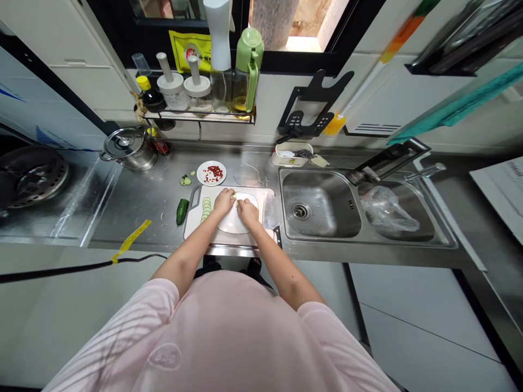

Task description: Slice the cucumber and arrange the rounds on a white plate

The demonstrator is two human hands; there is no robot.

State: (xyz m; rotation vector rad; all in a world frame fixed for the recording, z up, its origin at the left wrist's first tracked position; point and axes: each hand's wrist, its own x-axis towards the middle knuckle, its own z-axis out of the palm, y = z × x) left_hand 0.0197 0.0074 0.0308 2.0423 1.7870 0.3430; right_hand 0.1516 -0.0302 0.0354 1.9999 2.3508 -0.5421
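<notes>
A white plate point(233, 224) lies on the white cutting board point(195, 224) in front of me. Both my hands are over the plate's far part, close together. My left hand point(224, 202) has its fingers closed on a small pale green cucumber slice point(236, 202). With its fingertips pinched, my right hand point(248, 213) meets the same spot; the fingers partly hide the slice. On the board's left side runs a row of overlapping cucumber slices point(206, 207). A knife handle point(278, 236) sticks out at the board's right edge.
Left of the board lies a cucumber piece point(182, 212), with cucumber scraps point(185, 180) behind it. A plate of chopped red pieces point(211, 173) stands beyond the board. The sink point(322, 204) is to the right, the lidded pot point(129, 149) at the back left.
</notes>
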